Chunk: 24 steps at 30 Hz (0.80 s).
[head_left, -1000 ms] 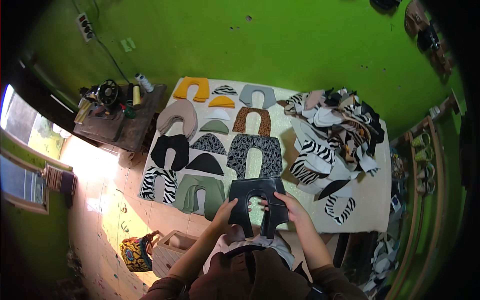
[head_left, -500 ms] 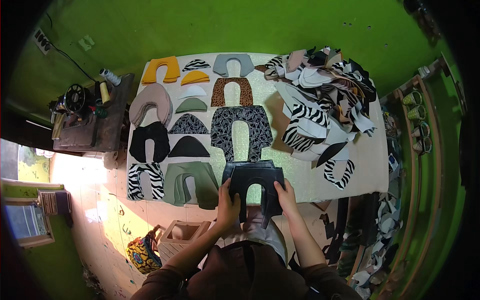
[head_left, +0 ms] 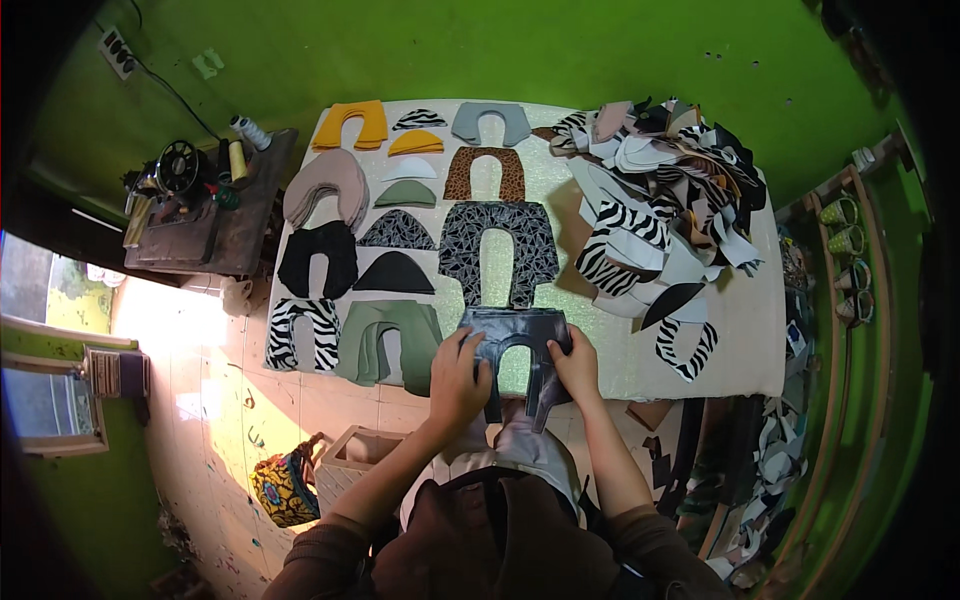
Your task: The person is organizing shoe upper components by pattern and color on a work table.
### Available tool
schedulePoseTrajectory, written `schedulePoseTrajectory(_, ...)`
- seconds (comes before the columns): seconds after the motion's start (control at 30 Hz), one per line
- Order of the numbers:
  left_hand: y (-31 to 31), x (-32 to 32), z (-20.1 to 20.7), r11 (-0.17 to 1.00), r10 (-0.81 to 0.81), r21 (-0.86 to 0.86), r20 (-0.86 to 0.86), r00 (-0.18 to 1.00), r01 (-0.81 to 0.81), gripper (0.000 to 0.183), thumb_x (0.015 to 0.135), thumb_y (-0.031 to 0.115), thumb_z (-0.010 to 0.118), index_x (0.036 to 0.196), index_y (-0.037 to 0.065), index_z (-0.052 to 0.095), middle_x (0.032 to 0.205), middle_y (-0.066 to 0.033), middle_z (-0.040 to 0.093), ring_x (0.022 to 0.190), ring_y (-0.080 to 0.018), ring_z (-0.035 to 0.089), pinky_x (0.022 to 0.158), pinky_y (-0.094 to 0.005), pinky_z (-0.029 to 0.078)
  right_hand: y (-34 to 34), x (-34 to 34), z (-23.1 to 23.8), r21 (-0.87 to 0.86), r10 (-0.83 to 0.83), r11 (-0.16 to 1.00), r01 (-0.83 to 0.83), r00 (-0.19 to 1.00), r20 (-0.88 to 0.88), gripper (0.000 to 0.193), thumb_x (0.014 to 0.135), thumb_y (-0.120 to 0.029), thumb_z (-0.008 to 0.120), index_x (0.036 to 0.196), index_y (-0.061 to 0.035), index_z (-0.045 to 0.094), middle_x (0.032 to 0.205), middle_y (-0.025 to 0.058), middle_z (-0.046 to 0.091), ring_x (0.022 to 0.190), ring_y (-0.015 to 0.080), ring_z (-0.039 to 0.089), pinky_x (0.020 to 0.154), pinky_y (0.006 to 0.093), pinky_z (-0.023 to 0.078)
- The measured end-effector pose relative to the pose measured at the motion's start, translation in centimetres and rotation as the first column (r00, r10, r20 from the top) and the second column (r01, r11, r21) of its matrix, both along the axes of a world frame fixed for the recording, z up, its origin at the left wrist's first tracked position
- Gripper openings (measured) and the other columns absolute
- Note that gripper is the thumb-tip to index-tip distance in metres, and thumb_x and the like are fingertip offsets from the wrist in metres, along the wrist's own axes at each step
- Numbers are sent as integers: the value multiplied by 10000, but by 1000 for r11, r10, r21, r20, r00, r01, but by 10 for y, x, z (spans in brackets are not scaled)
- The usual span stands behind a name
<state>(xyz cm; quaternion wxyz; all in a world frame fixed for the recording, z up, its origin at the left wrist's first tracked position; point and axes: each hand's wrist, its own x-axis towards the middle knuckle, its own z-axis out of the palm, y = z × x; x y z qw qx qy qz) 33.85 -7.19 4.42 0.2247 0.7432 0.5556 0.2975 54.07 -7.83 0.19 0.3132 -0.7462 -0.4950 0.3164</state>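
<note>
A stack of shiny black U-shaped pieces (head_left: 518, 325) lies at the table's near edge, its two legs pointing toward me and reaching past the edge. My left hand (head_left: 460, 378) holds the stack's left side, fingers curled over the top face. On the other side, my right hand (head_left: 577, 362) grips the right leg, with the thumb on top and most fingers hidden beneath. Just beyond it is a black-and-grey patterned U-shaped stack (head_left: 463, 245). Green U-shaped pieces (head_left: 365, 335) lie fanned to the left of my left hand.
Rows of U-shaped and half-moon pieces cover the table's (head_left: 730, 365) left half, among them a yellow stack (head_left: 335, 122) and a leopard-print stack (head_left: 462, 175). A large heap of offcuts (head_left: 650, 160) occupies the far right. A sewing machine (head_left: 180, 170) stands at left.
The black pieces, offset from each other before, now lie more evenly stacked and flatter on the table edge. My left hand has shifted further over their top. The whole view has moved slightly.
</note>
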Motion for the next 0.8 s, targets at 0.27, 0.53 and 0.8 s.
schedulePoseTrajectory(0.27,15,13,-19,960,-278,-115,-357,892,254,471,714,222,620,1110,-19,531,1099,-171,524,1043,-309,489,893,-395,382,5,1,-4,61,95,991,-120,947,308,382,772,-221,635,1070,0,541,957,158,540,937,320,492,795,386,429)
schedulePoseTrajectory(0.53,23,14,-37,987,-151,-56,-625,766,149,679,706,347,642,1224,-46,448,1278,-232,409,1147,-331,407,970,-409,319,1,1,-4,165,110,963,-212,871,480,506,763,-275,639,1171,-18,484,1079,165,485,1022,338,439,864,412,386)
schedulePoseTrajectory(0.8,34,19,-37,986,-163,-78,-645,746,149,915,635,552,658,1277,-43,392,1301,-262,367,1189,-345,366,997,-408,285,13,-8,9,68,328,900,-431,770,548,713,649,-338,716,1247,-68,436,1263,190,379,1218,361,319,1017,471,248)
